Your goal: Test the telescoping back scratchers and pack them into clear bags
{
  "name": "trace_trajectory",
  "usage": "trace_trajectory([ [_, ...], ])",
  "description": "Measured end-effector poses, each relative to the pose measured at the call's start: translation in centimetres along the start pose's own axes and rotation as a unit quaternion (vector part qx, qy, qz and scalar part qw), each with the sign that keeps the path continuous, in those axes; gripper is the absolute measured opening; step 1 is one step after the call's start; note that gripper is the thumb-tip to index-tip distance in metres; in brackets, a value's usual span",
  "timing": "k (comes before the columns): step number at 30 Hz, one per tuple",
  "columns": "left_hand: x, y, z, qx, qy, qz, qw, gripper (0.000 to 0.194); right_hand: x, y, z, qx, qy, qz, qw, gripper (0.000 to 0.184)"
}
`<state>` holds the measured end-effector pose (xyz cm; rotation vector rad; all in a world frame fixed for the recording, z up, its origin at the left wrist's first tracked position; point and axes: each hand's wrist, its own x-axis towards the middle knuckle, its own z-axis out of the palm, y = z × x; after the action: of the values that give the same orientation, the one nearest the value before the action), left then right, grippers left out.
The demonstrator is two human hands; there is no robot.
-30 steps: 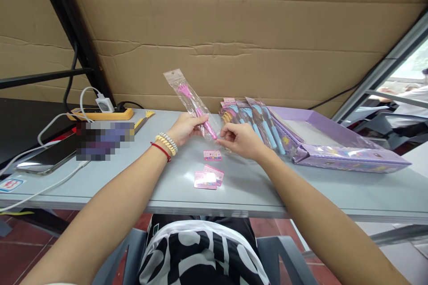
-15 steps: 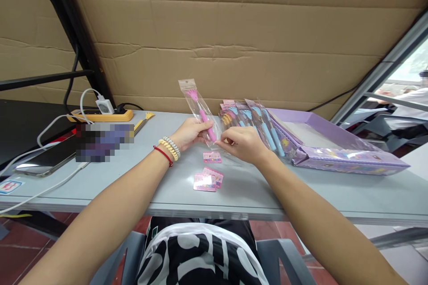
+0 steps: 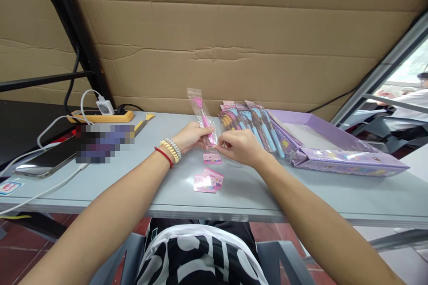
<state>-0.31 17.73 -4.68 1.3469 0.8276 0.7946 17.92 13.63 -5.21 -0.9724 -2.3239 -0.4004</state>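
Observation:
My left hand (image 3: 193,137) grips a clear plastic bag (image 3: 194,93) that holds a pink pen-like stick (image 3: 205,120) with a splayed top. The bag tilts, its top flap pointing up and left. At the bag's lower end, the thumb and fingertips of my right hand (image 3: 239,144) pinch its edge. Just below, a small pink printed card (image 3: 212,159) lies on the table. Two more pink cards (image 3: 204,183) overlap nearer the front edge. Right behind my right hand lie several bagged sticks (image 3: 267,136), mostly blue, with yellow parts at the left.
A purple box tray (image 3: 347,160) stands at the right of the grey table (image 3: 133,187). On the left are a phone (image 3: 50,158), white cables, a yellow power strip (image 3: 100,117) and a yellow-topped stick (image 3: 147,118). Cardboard (image 3: 214,31) walls the back. A person sits far right.
The bag with the pink stick has shifted slightly right and down and stands a bit more upright. Both hands stay on it. The cards and the other bags have not moved.

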Motion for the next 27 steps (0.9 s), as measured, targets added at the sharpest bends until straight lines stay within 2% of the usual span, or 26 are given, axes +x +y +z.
trace_trajectory([
  [4,-0.27,0.25,0.14,0.027,-0.026,-0.005,0.999,0.023,0.08,-0.03,-0.07,0.024,-0.001,0.024,0.999,0.025],
  [10,-0.51,0.47,0.47,0.025,-0.014,0.019,0.999,0.019,0.25,0.04,-0.42,0.108,-0.014,0.056,0.993,0.027],
  [16,-0.13,0.25,0.25,0.014,0.020,0.046,0.999,0.019,0.32,0.31,-0.60,0.195,-0.043,-0.003,0.980,0.043],
  [18,-0.03,0.22,0.21,0.020,0.031,0.047,0.998,0.017,0.23,0.48,-0.33,0.191,-0.051,-0.011,0.980,0.036],
  [21,0.02,0.16,0.23,0.047,0.038,0.042,0.997,0.010,0.07,0.66,0.03,0.171,-0.041,-0.002,0.984,0.011],
  [27,-0.05,-0.09,0.23,0.109,-0.027,0.059,0.992,0.017,0.19,0.46,-0.09,0.170,-0.048,0.014,0.984,0.011],
])
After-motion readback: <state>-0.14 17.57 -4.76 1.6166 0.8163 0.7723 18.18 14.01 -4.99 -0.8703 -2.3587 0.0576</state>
